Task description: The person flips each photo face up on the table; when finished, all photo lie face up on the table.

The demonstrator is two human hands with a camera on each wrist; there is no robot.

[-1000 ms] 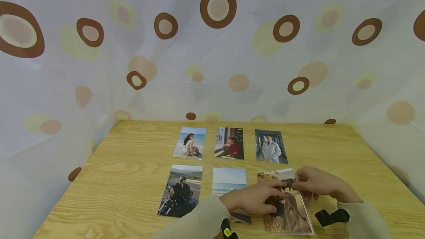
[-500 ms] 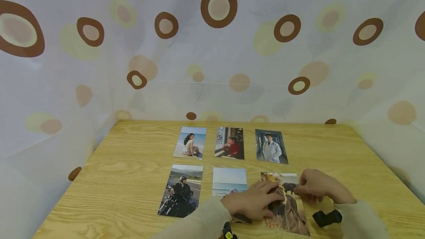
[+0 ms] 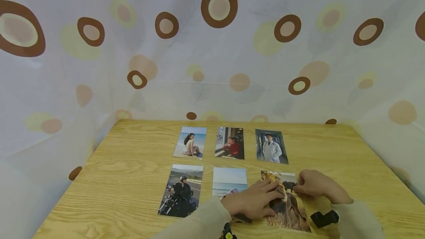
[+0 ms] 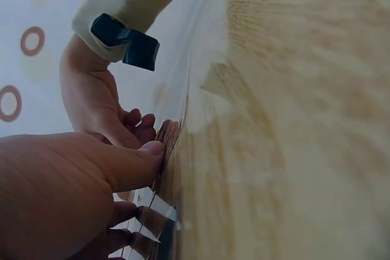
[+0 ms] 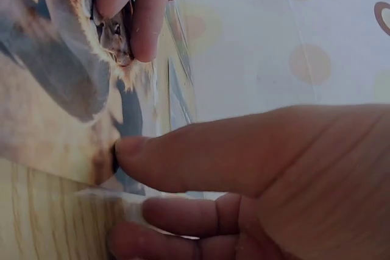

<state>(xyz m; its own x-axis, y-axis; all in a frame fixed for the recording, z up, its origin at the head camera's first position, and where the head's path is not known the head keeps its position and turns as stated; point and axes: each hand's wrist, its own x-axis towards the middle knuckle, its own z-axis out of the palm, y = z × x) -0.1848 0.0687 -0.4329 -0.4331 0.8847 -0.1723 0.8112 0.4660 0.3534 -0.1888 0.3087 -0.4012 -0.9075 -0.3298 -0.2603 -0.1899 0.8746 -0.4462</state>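
A glossy photo of large dark animals in dry golden grass lies flat at the lower right of the table. My left hand rests on its left part with fingers spread, pressing it down. At its right edge, my right hand pinches the print, thumb on top and the other fingers curled. In the right wrist view the thumb tip touches the picture surface near the edge. Partly hidden under my left hand and sleeve is a seaside photo.
Behind stands a row of three photos: a person on a beach, a person in red by a window, and a person in a white coat. A motorcyclist photo lies at the front left. Patterned cloth surrounds the wooden table.
The animal photo, tilted with a pale strip along its top edge a second ago, now lies flat and slightly shifted. My left fingers have spread; my right hand has moved slightly.
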